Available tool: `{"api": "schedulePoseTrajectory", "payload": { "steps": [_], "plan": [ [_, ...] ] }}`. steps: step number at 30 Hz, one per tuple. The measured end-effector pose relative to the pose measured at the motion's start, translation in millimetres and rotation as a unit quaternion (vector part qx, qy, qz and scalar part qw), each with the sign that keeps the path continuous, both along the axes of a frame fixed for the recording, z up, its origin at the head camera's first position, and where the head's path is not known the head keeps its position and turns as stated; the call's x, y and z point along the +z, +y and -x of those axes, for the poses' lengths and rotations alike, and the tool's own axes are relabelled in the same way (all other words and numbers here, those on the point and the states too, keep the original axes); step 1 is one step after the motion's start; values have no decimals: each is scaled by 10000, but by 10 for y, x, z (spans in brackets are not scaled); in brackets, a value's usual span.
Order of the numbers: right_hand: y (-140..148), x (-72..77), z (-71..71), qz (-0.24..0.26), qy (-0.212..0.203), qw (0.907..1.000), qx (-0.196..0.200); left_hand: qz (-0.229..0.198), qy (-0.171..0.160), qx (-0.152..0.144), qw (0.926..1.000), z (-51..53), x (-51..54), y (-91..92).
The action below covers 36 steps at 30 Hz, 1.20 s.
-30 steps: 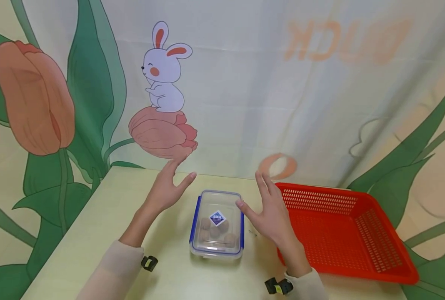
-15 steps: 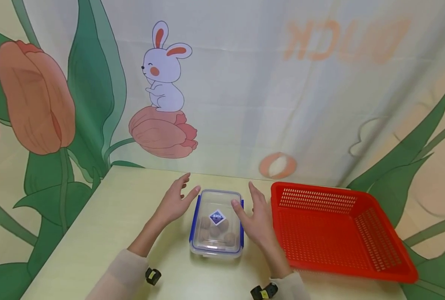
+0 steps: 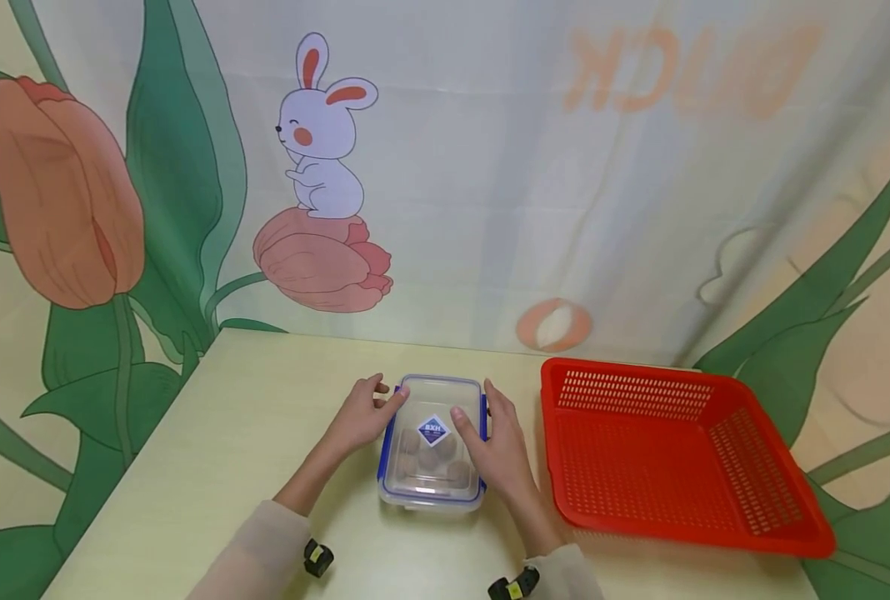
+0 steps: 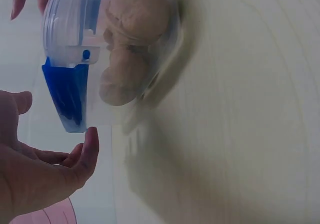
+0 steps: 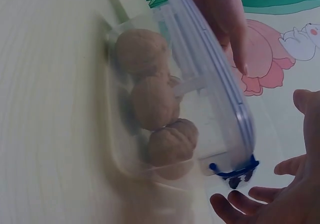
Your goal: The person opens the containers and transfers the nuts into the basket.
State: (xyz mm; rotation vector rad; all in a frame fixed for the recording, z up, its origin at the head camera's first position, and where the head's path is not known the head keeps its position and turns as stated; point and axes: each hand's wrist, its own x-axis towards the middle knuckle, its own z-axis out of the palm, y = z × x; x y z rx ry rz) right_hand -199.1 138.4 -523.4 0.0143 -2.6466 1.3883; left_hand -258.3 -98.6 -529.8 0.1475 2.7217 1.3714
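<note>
A clear lidded plastic food box (image 3: 439, 397) with blue side latches and a diamond label sits on the table. Through its wall, several walnuts (image 5: 154, 102) show in the right wrist view. My left hand (image 3: 360, 416) is at the box's left edge, thumb over the lid's rim and fingers relaxed. In the left wrist view its fingertips lie close to a blue latch (image 4: 67, 97); contact is unclear. On the other side, my right hand (image 3: 501, 446) has its thumb above the lid and its fingers along the right latch, without a visible grip.
To the right of the box stands a red perforated plastic basket (image 3: 640, 531). The pale table (image 3: 265, 375) meets a printed curtain (image 3: 452, 208) with a rabbit and tulips at its back edge.
Both hands have come down and inward to the sides of the box, the left moving right and the right moving left. Box and basket stay in place.
</note>
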Motion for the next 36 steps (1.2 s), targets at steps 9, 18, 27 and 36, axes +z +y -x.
{"api": "schedulePoseTrajectory", "payload": {
  "steps": [9,18,27,36],
  "plan": [
    [-3,-100,43,147,-277,9989,-355,-732,-689,-74,9949,-53,-85,-5],
    [16,-173,142,456,-644,9961,-397,-1471,-1373,-207,9793,5,-130,-127],
    [41,-290,162,862,-1518,9835,-476,-2305,-2262,-453,9453,61,-229,-181],
    [93,-303,243,1658,-1923,9658,-526,-2443,-2264,-550,9413,133,-229,-106]
  ]
}}
